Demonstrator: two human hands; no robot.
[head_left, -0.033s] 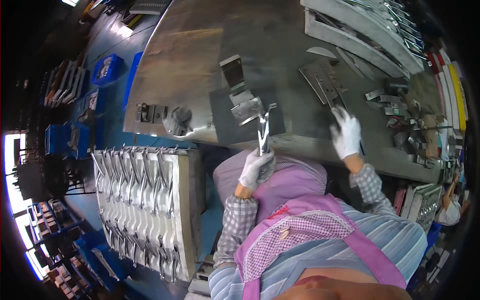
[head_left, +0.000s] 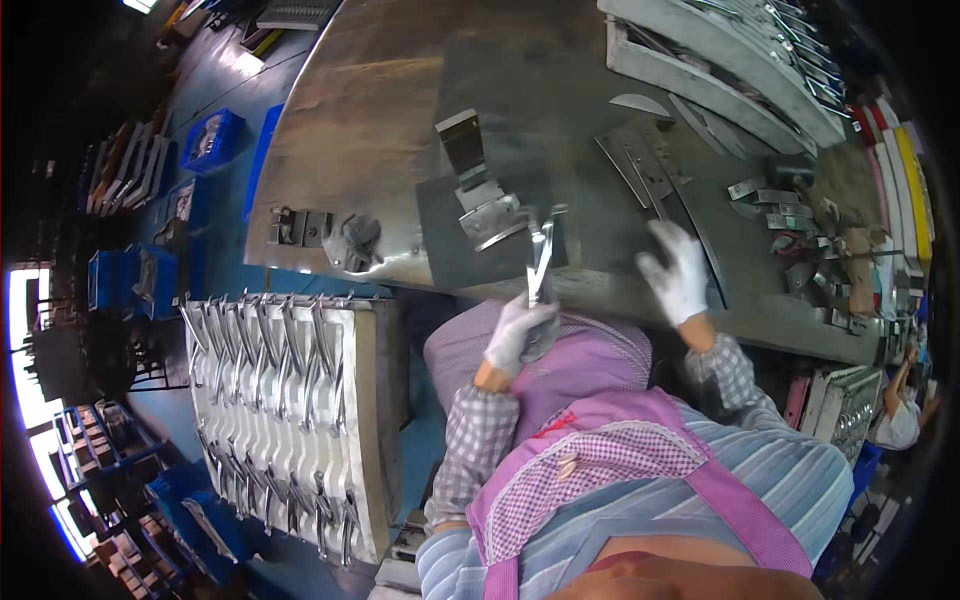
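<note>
My left hand [head_left: 522, 332], in a white glove, is wrapped round the lower end of a shiny forked metal piece [head_left: 541, 262]. The piece stands up over the table's front edge, its top beside a bent metal bracket [head_left: 492, 220] on a dark mat. Glove and piece partly hide each other, so its lower end does not show fully. My right hand [head_left: 676, 272], also gloved, hovers at the table's right with fingers apart and nothing visible in them. Close by it lies a long thin dark bar [head_left: 704, 242], next to a flat plate with slim strips [head_left: 640, 165].
A white rack [head_left: 355, 440] of curved shiny metal pieces stands at my left. On the metal table [head_left: 350, 110] lie a grey cloth [head_left: 352, 243], a small block fixture [head_left: 298, 228] and several small metal blocks [head_left: 785, 205]. Another rack [head_left: 720, 75] stands far right.
My right hand has moved left and slightly down, off the long thin bar, which now shows more fully. My left hand has shifted slightly right with the forked metal piece.
</note>
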